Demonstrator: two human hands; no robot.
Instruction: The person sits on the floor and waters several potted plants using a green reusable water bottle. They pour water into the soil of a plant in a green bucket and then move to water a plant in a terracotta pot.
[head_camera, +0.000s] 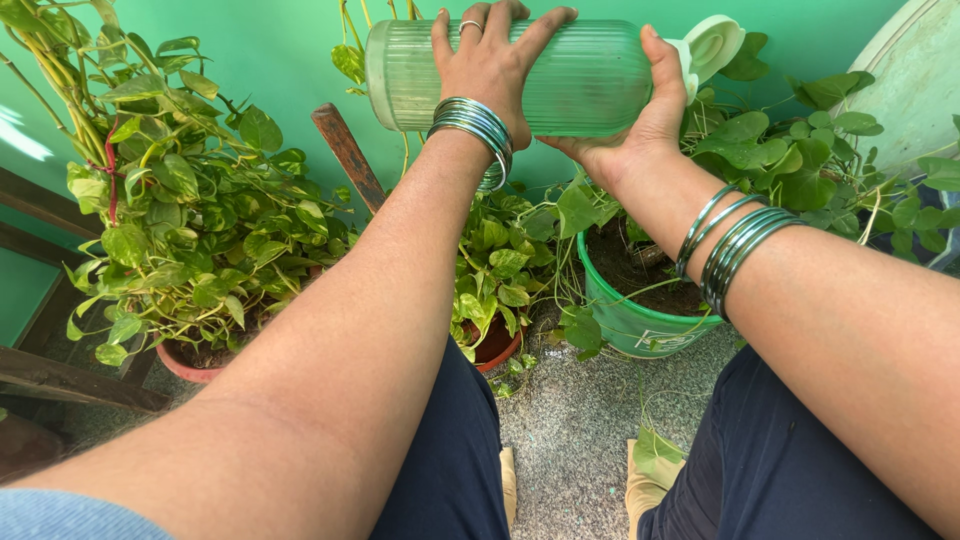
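Both my hands hold a ribbed, pale green plastic bottle (580, 80) lying sideways at the top of the head view. My left hand (490, 65) grips over its top, a ring on one finger and bangles on the wrist. My right hand (645, 120) cups it from below near the neck. The bottle's white flip cap (712, 45) hangs open at the right end. Below the bottle stands a green plastic pot (625, 330) with dark soil and a trailing leafy plant.
A bushy variegated plant in a reddish pot (185, 365) stands at left, and a smaller leafy plant in a red-brown pot (495, 345) sits in the middle. A wooden post (347, 155) leans against the green wall. Speckled floor lies between my knees.
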